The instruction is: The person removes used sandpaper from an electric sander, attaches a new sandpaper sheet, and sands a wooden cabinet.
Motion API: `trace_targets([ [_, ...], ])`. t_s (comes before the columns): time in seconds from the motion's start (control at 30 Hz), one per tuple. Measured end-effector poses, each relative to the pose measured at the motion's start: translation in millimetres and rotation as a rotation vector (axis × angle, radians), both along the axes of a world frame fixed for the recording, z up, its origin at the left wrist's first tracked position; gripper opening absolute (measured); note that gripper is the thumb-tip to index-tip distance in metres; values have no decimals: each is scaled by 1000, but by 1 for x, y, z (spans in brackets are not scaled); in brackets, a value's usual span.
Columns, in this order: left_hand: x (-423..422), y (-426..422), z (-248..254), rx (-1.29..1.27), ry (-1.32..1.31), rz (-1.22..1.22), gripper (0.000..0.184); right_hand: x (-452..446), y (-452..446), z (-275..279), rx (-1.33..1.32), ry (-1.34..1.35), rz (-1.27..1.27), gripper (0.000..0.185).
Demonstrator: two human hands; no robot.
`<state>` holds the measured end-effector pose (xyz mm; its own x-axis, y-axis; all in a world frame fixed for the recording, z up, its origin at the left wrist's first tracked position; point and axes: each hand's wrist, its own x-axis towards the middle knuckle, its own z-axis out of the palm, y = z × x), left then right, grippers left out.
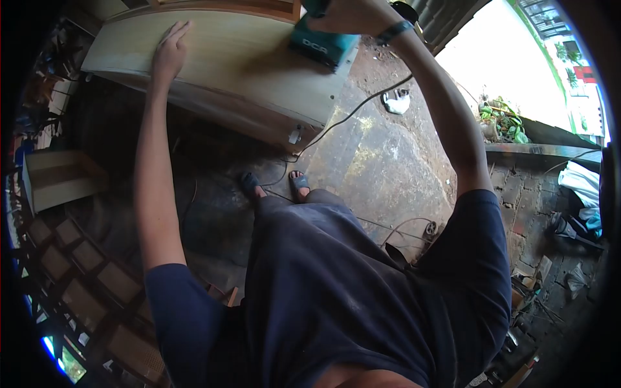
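Observation:
A long pale wooden cabinet panel (226, 48) lies across the top of the head view. My left hand (170, 50) rests on its left part, fingers stretched out and holding nothing. At the panel's right end, my right hand (354, 15) grips the top of a teal electric sander (323, 44) marked DCA. The sander sits against the wood, and its underside is hidden. A dark band (394, 31) circles my right wrist.
A dark power cord (362, 107) curves over the worn floor (381, 152) near my sandaled feet. Beyond it lies a white-and-dark object (396, 101). A small wooden box (61, 178) stands left, above stacked slatted pieces (84, 252). Plants (501, 121) grow by a ledge at right.

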<state>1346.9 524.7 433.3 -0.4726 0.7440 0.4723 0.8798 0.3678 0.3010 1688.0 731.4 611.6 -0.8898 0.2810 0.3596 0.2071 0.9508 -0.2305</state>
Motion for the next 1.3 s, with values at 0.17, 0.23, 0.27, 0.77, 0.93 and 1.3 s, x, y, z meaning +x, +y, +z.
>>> trace_targets([
  [0.17,-2,2,-1,-2,10,-4,48,3,9,-5,-28,-80,5,50],
  [0.23,-1,4,0,9,13,-18,48,-20,14,-16,-16,-59,-28,52],
  [0.27,-2,3,-1,-14,3,-14,49,-20,18,-19,-13,-54,-30,52],
  [0.77,8,1,9,-30,-30,15,51,-17,5,-11,-16,-34,15,55],
  [0.93,-1,8,0,-12,-2,53,50,-6,14,-11,-36,-84,-130,51],
  [1.3,-3,6,-1,16,8,0,48,4,8,-11,-73,-103,-188,52],
])
